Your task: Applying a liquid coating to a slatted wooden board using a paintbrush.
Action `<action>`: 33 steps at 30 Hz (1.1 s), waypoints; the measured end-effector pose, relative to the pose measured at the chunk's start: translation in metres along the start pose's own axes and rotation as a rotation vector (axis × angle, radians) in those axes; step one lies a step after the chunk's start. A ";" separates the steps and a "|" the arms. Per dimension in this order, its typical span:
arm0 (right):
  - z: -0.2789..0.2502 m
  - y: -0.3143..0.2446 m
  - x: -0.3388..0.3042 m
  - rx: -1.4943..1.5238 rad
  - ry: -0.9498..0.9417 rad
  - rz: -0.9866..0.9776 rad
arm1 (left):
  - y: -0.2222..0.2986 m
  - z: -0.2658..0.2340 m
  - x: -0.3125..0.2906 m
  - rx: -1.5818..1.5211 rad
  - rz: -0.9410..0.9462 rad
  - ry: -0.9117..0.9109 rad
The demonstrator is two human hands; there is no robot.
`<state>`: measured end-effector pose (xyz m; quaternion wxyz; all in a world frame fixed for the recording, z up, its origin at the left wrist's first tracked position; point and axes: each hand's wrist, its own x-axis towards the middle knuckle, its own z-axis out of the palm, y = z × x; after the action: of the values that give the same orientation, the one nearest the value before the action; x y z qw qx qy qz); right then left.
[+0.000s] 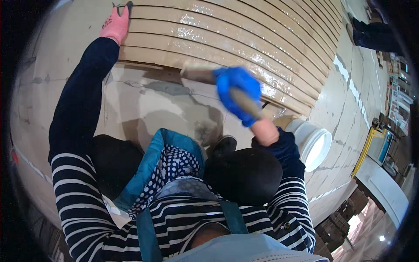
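My right hand (239,94), in a blue glove and slightly blurred, is closed round the wooden handle of what looks like a wide, flat brush (198,73). The brush's pale head is at the near edge of a row of long tan boards (209,32), whose surfaces shine as if wet. At the far left, my left hand (117,25) wears a pink glove with dark fingertips. Its fingers are apart, beside the left ends of the boards.
A white bucket (317,148) stands to my right, near the boards' corner. Pale, cracked floor (345,109) surrounds the boards. Another person's dark-clothed legs (375,37) show at the upper right. A yellow-edged frame (364,153) and stacked brown material (345,214) lie farther right.
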<state>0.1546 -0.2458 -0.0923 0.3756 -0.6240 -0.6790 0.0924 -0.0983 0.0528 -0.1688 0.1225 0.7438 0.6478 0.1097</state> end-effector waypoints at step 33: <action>0.026 0.064 0.181 -0.032 0.312 -0.327 | 0.041 -0.032 -0.025 -0.207 -0.238 -0.089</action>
<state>0.1991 -0.0578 -0.0776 0.4761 -0.5180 -0.7063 -0.0779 -0.0740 0.0237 -0.1259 0.2389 0.6494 0.7106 0.1276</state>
